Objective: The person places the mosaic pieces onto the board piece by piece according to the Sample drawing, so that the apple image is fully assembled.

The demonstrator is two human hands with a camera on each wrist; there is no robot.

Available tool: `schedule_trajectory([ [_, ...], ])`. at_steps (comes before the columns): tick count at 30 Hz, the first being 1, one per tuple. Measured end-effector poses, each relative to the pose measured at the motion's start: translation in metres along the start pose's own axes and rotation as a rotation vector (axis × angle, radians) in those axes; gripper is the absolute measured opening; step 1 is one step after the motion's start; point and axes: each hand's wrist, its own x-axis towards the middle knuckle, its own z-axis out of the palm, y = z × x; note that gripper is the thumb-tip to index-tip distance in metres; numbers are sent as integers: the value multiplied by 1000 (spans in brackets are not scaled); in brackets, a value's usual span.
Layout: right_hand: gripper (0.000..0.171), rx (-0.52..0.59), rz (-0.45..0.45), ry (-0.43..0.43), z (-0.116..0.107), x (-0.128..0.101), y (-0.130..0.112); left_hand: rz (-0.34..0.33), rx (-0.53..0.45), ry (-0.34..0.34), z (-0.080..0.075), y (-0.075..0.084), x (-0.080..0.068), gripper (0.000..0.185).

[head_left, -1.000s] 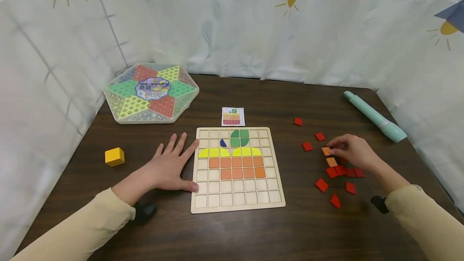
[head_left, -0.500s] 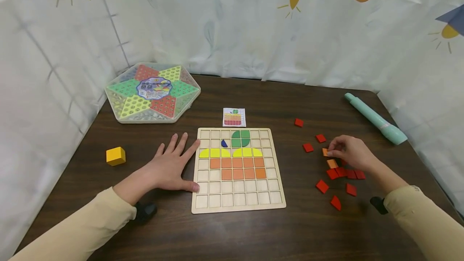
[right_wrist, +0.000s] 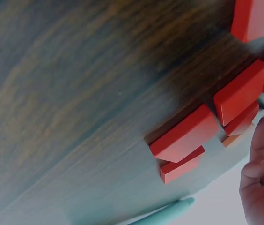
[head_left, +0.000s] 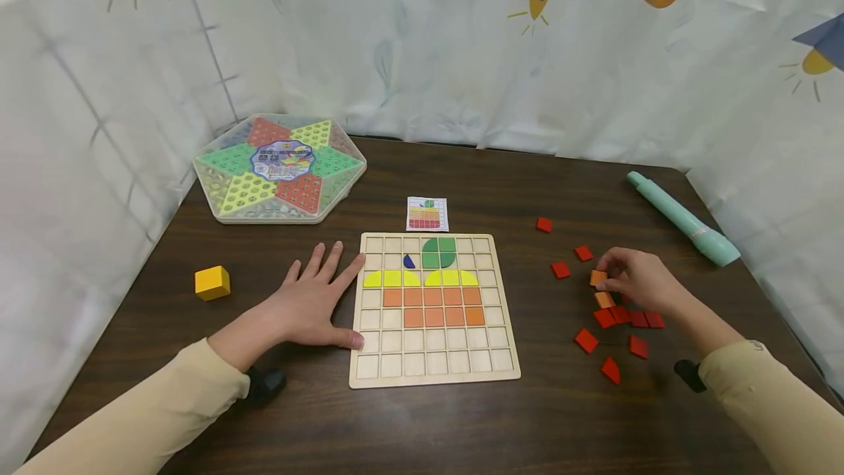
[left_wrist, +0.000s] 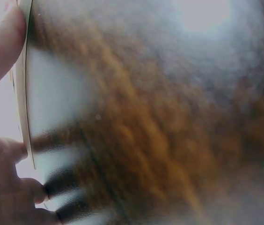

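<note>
A wooden grid board (head_left: 433,372) lies on the dark table, carrying green, blue, yellow and orange tiles that form a picture. My left hand (head_left: 315,300) lies flat and spread on the table, its fingertips and thumb touching the board's left edge (left_wrist: 23,117). My right hand (head_left: 636,278) is to the right of the board and pinches a small orange tile (head_left: 597,278). A second orange tile (head_left: 603,300) sits just below it. Several red tiles (head_left: 629,317) lie around that hand, seen close up as red tiles (right_wrist: 239,91) in the right wrist view.
A small pattern card (head_left: 427,213) lies behind the board. A hexagonal game box (head_left: 279,168) stands at the back left, a yellow cube (head_left: 212,283) at the left, a mint-green tube (head_left: 682,219) at the back right. A patterned curtain surrounds the table.
My right hand has closed its fingers round the orange tile and raised it slightly. The left hand and the board have stayed put.
</note>
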Motion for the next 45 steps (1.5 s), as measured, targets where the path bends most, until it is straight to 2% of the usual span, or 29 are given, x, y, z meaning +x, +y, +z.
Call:
schedule_trajectory([
  [4, 17, 41, 35, 19, -1, -1, -6, -4, 1, -7, 0, -1, 1, 127],
  [7, 17, 93, 46, 37, -3, 1, -20, -12, -1, -10, -1, -1, 1, 127],
  [12, 19, 198, 9, 9, 0, 12, -66, -11, 3, -5, -1, 0, 0, 127],
  [21, 11, 344, -139, -103, 29, 35, -146, -12, -4, -10, 0, -1, 1, 127],
  [28, 6, 338, -243, -173, 49, 48, -199, -27, 2, -13, 2, -3, 3, 126],
  [35, 5, 367, -235, -262, 70, 54, -243, -36, 2, -22, 0, 0, 4, 126],
  [40, 5, 325, -240, -279, 79, 56, -263, -45, 6, -29, 1, -1, 5, 126],
  [45, 6, 256, -254, -269, 83, 55, -272, -47, 6, -27, 0, -2, 3, 126],
])
